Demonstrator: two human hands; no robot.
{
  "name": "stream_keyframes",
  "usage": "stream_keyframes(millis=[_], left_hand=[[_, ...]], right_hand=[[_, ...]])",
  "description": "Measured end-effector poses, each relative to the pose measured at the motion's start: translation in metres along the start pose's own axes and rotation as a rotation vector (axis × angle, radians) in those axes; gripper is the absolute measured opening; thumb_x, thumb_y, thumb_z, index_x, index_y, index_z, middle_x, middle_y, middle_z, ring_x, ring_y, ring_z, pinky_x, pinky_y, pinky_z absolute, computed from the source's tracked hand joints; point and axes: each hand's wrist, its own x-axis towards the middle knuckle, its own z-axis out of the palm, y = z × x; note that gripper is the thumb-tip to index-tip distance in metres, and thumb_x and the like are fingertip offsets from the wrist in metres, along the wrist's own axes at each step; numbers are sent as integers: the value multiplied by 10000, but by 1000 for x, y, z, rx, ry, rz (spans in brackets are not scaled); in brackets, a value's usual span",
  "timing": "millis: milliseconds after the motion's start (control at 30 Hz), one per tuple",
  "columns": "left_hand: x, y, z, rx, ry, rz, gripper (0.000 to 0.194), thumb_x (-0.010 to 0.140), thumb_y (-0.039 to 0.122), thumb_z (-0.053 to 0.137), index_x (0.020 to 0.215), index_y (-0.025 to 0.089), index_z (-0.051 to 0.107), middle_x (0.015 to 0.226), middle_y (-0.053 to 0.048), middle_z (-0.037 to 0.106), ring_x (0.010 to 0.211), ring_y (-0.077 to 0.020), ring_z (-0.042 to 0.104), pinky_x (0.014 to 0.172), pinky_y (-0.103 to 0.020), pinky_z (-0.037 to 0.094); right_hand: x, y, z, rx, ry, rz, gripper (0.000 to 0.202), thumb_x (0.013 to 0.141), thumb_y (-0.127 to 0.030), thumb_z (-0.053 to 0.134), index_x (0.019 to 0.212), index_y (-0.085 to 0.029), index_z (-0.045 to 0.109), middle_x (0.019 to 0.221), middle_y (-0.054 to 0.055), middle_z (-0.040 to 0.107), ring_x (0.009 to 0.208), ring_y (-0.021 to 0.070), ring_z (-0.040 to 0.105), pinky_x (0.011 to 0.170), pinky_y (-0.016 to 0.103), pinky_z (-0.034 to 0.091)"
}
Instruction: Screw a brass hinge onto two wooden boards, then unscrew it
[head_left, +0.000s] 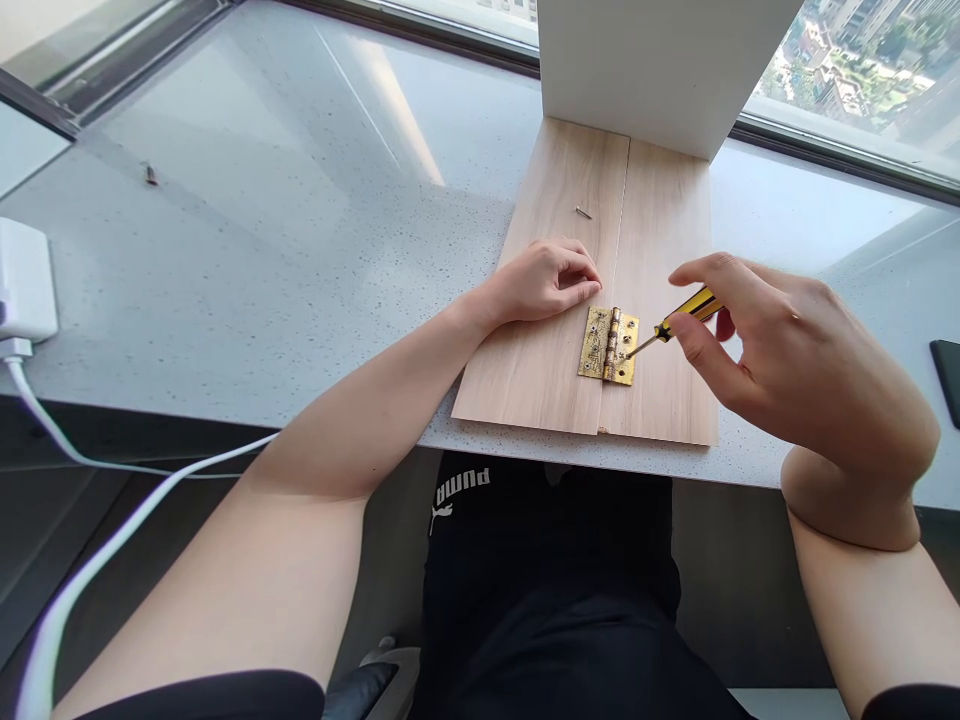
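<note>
Hinge (612,345) lies across the seam between left board (525,370) and right board (667,410), one leaf on each. Right hand (787,335) pinches screwdriver (663,331) by the handle, thumb against fingers, shaft slanting down to the right leaf. Left hand (541,283) rests on left board, fingers curled, just beyond the hinge's far edge; cannot tell from this angle whether it pinches anything. Risks, my judgement: slanted tip may slip and score the leaf; unopposed torque could twist hinge off the seam; jolted boards could roll screw (583,212) away.
</note>
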Motion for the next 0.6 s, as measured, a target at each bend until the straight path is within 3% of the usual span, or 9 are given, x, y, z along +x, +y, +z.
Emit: stream_keyframes(millis=[67,133,300,400,467,533,600], left_hand=[[0,0,0,11,-4,2,188,1061,348,779,1069,212,909,1166,-129,839,1073,-291,793,972,-450,644],[1,-1,0,25,-5,5,200,1064,348,769,1072,210,912,1169,-131,844,1080,-293,792,970,-451,642],[1,-1,1,40,1,18,210,1065,339,748,1075,213,916,1174,-126,847,1084,-292,791,972,-451,640],[0,0,1,39,0,18,215,1068,340,745,1076,212,917,1172,-126,847,1077,-288,792,960,-446,640],[0,0,0,36,1,17,212,1067,343,750,1070,212,916,1165,-126,847,1069,-288,792,953,-447,640],[0,0,0,31,3,17,205,1065,342,755,1065,213,915,1160,-125,846,1062,-286,791,952,-448,642],[0,-1,0,26,4,18,196,1063,338,760,1060,216,913,1155,-122,843,1054,-282,790,952,-445,644]], right_hand=[[0,1,-3,1,-15,-3,376,1191,-259,461,1422,-155,739,1291,204,793,784,289,724,720,481,540],[0,3,-6,2,-25,-38,435,1203,-211,421,1521,-152,712,1402,231,770,863,310,745,790,508,582],[0,6,-8,26,8,-184,420,1222,-197,520,1591,-179,719,1109,108,816,757,221,649,703,396,517],[1,6,-6,-43,21,-144,320,1226,-285,607,1482,-204,781,963,57,783,676,191,570,645,369,422],[2,4,-3,-54,18,-92,250,1232,-362,632,1286,-215,826,880,43,757,657,186,551,634,364,381],[2,0,0,-40,6,-60,337,1245,-451,615,1096,-226,817,778,25,699,618,178,503,617,364,348],[2,-3,1,-14,-22,-50,405,1253,-498,585,1043,-226,802,749,22,666,591,174,465,607,369,341]])
